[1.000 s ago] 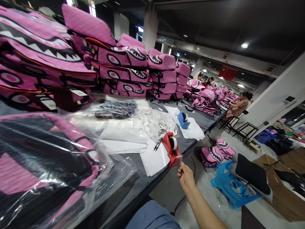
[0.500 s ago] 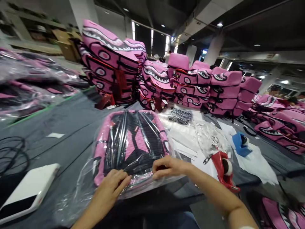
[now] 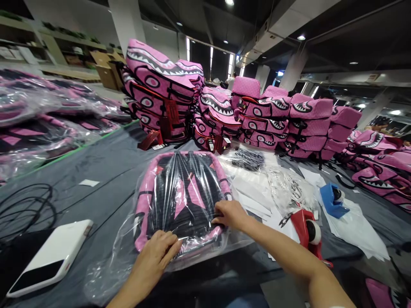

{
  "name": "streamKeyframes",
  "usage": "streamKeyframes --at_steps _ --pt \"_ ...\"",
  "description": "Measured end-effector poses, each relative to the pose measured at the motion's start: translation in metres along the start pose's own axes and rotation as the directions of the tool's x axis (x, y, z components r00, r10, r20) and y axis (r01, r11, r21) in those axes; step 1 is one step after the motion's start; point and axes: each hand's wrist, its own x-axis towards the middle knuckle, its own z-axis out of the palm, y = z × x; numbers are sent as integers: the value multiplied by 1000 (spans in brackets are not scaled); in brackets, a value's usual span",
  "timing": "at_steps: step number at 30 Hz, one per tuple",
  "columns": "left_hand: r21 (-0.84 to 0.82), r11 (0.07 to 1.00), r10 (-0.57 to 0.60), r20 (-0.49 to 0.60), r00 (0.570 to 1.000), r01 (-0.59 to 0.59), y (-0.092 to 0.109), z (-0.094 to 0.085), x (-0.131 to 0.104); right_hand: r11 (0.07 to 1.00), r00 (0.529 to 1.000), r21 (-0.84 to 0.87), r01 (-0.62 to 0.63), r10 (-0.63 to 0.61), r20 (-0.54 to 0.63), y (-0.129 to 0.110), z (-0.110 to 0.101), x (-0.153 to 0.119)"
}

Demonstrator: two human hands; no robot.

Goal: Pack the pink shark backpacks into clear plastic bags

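Observation:
A pink and black backpack (image 3: 189,192) lies with its straps up inside a clear plastic bag (image 3: 122,252) on the grey-covered table (image 3: 109,205). My left hand (image 3: 160,250) rests at the near left edge of the wrapped backpack, its curled fingers on the plastic. At the near right side, my right hand (image 3: 229,214) has its fingers and thumb closed on the plastic along the backpack's edge. Wrinkled plastic spreads out past the backpack on the left and toward the table's front edge.
Stacked pink backpacks (image 3: 160,85) stand behind, with plastic-wrapped ones (image 3: 38,128) at left. A red tape dispenser (image 3: 305,231), a blue one (image 3: 334,201) and white sheets (image 3: 250,201) lie right. A white device (image 3: 51,256) and black cable (image 3: 28,205) are left.
The view has shifted, so the scene sits a little farther right. My right hand has moved up along the backpack's right side; my left hand stays at the near edge.

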Motion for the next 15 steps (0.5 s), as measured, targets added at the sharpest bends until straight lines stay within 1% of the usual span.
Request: streamKeyframes --at_steps 1,2,4,5,6,7,8,10,12,13,14,15 --pt "-1 1000 7 -2 1000 -7 -1 1 0 998 994 -5 62 -63 -89 -1 7 -13" --pt "2 1000 14 -7 1000 -14 -2 2 0 989 975 -14 150 -150 -162 -3 16 -26" --pt "21 999 33 -19 999 -32 -4 4 1 942 907 -50 331 -332 -261 -11 34 -51" --pt "32 999 44 -31 999 -43 -5 5 2 918 877 -74 389 -394 -277 -14 42 -60" --pt "41 998 59 -32 998 -58 -7 6 1 908 868 -93 409 -419 -267 -17 49 -67" --pt "51 996 79 -28 996 -77 -9 6 0 907 873 -109 407 -421 -246 -18 54 -71" --pt "71 993 101 -26 995 -99 -14 6 -2 909 881 -121 399 -417 -224 -19 57 -73" --pt "154 975 170 -62 983 -159 -28 1 -9 908 888 -132 397 -417 -192 -17 57 -73" --pt "291 934 253 -133 958 -206 -48 -10 -20 901 883 -141 411 -432 -182 -15 54 -70" --pt "352 912 283 -169 944 -210 -59 -17 -25 898 880 -146 416 -437 -185 -15 53 -68" --pt "393 896 297 -181 938 -207 -70 -24 -30 898 879 -149 415 -438 -190 -15 53 -66" --pt "413 889 290 -172 941 -198 -80 -31 -34 899 878 -151 412 -435 -198 -16 53 -65"
